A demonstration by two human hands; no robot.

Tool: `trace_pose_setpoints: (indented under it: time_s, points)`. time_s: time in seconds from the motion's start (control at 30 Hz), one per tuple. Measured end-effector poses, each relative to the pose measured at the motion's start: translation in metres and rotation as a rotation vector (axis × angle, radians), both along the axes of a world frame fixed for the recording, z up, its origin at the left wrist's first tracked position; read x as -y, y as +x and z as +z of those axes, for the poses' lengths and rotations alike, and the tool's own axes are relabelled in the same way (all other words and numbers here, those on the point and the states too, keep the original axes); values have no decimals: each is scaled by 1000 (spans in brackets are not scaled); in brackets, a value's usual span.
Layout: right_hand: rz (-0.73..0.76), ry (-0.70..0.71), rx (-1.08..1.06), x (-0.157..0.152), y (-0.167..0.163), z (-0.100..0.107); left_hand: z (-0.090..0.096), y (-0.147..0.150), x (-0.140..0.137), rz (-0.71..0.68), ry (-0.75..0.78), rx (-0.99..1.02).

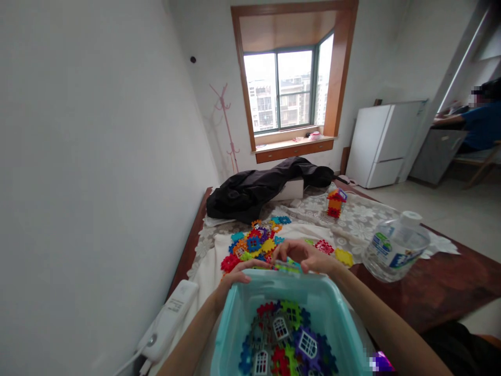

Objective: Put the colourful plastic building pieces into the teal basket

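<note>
Just beyond the far rim of a teal plastic bin, the right hand curls thumb and fingertips around green-and-blue interlocking pieces; whether they clamp them cannot be told. The left hand lies over the bin's far left corner, fingers reaching toward those pieces, their grip unclear. Gear-edged window tiles lie inside the bin. Behind it spreads a colourful tile pile; farther right stand a small block house and a clear plastic bottle.

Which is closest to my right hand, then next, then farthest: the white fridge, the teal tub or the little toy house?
From your right hand:
1. Teal tub: just below it.
2. Toy house: ahead, to the right.
3. White fridge: farther back, right.
</note>
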State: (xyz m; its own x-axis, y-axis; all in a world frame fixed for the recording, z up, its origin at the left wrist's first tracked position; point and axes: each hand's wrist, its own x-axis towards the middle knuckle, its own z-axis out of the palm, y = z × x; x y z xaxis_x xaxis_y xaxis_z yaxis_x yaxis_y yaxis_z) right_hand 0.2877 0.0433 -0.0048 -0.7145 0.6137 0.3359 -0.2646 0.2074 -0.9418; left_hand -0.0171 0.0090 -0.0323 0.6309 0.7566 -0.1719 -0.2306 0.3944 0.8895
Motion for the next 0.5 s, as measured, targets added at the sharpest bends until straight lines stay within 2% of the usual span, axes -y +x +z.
trace_pose_setpoints:
  time_s: [0.03,0.07,0.13,0.2,0.27,0.37,0.43,0.5]
  points:
    - [35,13,-18,3,-4,2,-2,-1,0,30,-4,-26]
    - [6,26,-43,4,-8,1,-3,-1,0,58,-6,-52]
    - [-195,52,-36,1,-15,-7,-8,-3,-1,92,-12,-81]
    - [-451,127,109,-5,-21,-21,-12,-5,-2,84,-22,-68]
    - [-572,299,366,-7,-25,-35,-16,-7,-3,46,-16,-37]
    - [-530,561,648,-5,-31,-47,-18,-10,-5,0,19,-24]
    - [-489,630,700,-3,-34,-49,-15,-11,-5,-1,18,-69]
    - [-489,627,690,-4,-36,-50,-10,-10,-4,4,-2,-138]
